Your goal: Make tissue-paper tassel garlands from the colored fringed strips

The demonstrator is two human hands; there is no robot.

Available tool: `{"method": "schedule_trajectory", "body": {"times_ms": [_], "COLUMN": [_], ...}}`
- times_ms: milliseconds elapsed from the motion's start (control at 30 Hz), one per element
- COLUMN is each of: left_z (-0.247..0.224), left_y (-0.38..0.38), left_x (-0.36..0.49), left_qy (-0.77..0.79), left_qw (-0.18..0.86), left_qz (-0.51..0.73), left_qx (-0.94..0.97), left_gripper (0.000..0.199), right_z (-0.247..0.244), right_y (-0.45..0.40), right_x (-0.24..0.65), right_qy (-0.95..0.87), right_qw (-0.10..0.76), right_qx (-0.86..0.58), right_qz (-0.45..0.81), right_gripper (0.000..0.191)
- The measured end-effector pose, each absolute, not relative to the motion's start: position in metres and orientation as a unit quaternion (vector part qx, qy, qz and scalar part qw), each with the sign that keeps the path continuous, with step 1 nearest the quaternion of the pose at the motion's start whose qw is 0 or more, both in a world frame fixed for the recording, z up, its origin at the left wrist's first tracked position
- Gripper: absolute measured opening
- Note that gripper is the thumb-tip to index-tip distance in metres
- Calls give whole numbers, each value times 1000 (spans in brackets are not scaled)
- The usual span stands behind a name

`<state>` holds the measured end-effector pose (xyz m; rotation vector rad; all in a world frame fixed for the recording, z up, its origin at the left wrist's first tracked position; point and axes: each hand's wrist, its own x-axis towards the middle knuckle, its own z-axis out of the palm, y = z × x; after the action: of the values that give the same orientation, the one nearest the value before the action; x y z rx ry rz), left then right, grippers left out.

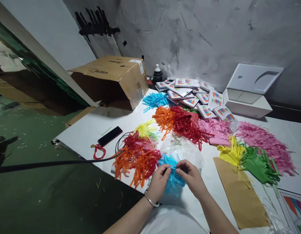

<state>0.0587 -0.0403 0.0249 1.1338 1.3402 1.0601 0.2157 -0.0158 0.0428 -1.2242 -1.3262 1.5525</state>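
Note:
My left hand (159, 182), with a silver bracelet at the wrist, pinches the top of a blue fringed paper tassel (174, 183). Opposite it, my right hand (193, 178) pinches the same tassel, fingertips a short way apart. The blue strips hang and spread below and behind my fingers, close to the table's front edge. Just left of my hands lies a heap of orange fringe (140, 165) mixed with red. Behind the tassel is a clear plastic bag (186, 151), and beyond that a pile of red fringe (186, 122).
An open cardboard box (130, 86) stands at the back left, with a phone (110, 136) and red cord (99, 152) in front. Printed packs (182, 92) pile near the wall. Pink (265, 146), yellow (230, 152) and green fringe (260, 167) and brown cardboard (240, 198) lie right.

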Motion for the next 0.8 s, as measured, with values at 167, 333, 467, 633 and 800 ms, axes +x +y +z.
{"method": "schedule_trajectory", "body": {"times_ms": [167, 333, 467, 633, 800], "left_z": [31, 31, 29, 28, 29], "left_y": [-40, -40, -40, -39, -39], "left_x": [59, 58, 58, 58, 57], "left_qy": [572, 571, 559, 541, 554], "left_qw": [441, 378, 347, 347, 244], "left_qz": [412, 393, 382, 365, 393], "left_qx": [556, 614, 648, 674, 692], "left_gripper": [23, 22, 19, 20, 14], "right_z": [50, 59, 58, 53, 49], "right_y": [-15, -17, -19, -17, -15], "right_x": [219, 219, 217, 217, 218], "right_qy": [-577, -702, -760, -755, -680], "right_qw": [359, 332, 292, 283, 293], "right_qx": [-500, -487, -487, -506, -548], "right_qz": [536, 400, 317, 307, 389], "right_gripper": [14, 14, 12, 15, 17]}}
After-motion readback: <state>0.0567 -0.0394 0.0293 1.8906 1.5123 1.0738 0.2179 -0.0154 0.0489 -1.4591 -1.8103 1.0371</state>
